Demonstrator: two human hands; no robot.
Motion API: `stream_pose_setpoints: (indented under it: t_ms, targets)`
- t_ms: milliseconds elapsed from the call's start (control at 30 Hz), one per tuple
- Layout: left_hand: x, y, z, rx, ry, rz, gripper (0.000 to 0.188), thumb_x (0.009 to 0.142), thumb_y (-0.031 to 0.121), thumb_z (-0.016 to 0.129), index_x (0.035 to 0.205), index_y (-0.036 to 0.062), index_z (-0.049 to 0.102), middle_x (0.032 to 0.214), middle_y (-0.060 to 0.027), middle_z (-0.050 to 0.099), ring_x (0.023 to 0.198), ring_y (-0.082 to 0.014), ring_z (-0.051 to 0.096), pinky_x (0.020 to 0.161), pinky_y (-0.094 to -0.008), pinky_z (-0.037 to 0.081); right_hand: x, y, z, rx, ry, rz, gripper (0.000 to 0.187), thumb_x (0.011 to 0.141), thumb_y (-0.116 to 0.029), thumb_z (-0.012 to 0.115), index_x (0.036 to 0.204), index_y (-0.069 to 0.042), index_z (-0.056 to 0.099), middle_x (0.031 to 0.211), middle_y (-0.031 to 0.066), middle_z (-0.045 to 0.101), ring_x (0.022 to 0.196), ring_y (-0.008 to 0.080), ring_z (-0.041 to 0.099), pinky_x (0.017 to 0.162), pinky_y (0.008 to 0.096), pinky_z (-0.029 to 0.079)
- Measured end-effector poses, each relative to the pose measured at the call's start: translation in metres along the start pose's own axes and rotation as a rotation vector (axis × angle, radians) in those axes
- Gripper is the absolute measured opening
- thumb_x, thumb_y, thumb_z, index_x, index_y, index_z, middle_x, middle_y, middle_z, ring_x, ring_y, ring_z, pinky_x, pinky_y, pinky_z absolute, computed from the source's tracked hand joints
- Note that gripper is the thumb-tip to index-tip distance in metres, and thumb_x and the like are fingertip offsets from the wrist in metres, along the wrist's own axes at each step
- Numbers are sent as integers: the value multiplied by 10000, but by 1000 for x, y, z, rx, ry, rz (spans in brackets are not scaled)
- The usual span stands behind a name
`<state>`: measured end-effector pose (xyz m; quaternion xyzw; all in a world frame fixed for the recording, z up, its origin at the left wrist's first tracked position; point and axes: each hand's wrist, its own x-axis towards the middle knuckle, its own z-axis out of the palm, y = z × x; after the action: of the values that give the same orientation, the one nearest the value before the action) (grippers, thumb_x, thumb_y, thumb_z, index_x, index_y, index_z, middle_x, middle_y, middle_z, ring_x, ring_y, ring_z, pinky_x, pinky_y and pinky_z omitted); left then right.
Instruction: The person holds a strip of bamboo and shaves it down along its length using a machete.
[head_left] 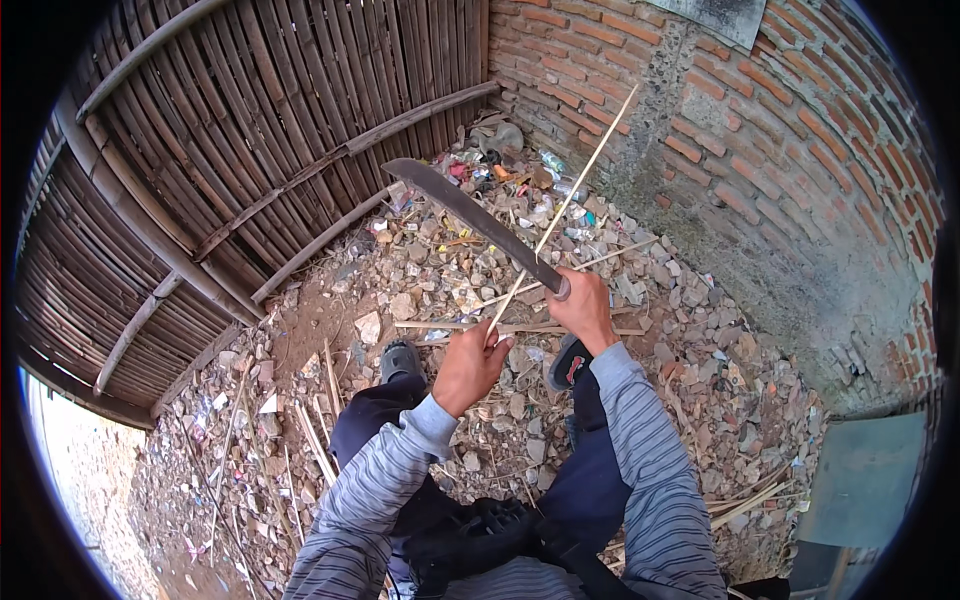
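My right hand is closed round the handle of a machete, whose long dark blade points up and to the left. In my left hand the fingers are wrapped round the lower end of a thin pale bamboo strip. The strip slants up and to the right, far past the blade. Blade and strip cross just left of my right hand; whether they touch I cannot tell. My right hand hides most of the machete's handle.
Rubble and litter cover the ground, with more bamboo strips lying about. A bamboo-slat fence stands on the left, a brick wall on the right. My shoes are just beyond my hands. A grey panel leans at the lower right.
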<state>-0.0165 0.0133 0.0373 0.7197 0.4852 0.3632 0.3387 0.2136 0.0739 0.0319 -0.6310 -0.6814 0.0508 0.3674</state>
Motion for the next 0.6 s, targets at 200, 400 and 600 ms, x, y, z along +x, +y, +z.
stream_pose_setpoints:
  t_ms: [200, 400, 600]
  targets:
    - [2, 8, -2, 56, -19, 3, 355, 1004, 265, 717, 891, -43, 580, 632, -225, 570, 575, -411, 607, 556, -479, 436, -3, 3, -6, -51, -19, -4, 292, 758, -221, 795, 1013, -80, 809, 759, 179, 743, 711, 391, 734, 674, 474, 585]
    - [4, 6, 1, -61, 22, -10, 422, 1115, 336, 537, 947, -44, 608, 635, -262, 568, 606, -487, 591, 557, -522, 414, -7, 0, -13, -97, -11, -7, 319, 752, -211, 796, 1038, -71, 801, 754, 184, 735, 720, 396, 723, 672, 484, 579]
    - [3, 8, 2, 56, 28, 59, 343, 1102, 280, 564, 1004, -44, 620, 658, -298, 590, 642, -533, 589, 568, -577, 415, -17, -3, -13, -43, 13, -64, 299, 742, -195, 786, 1016, -78, 780, 698, 160, 716, 646, 373, 721, 625, 482, 563]
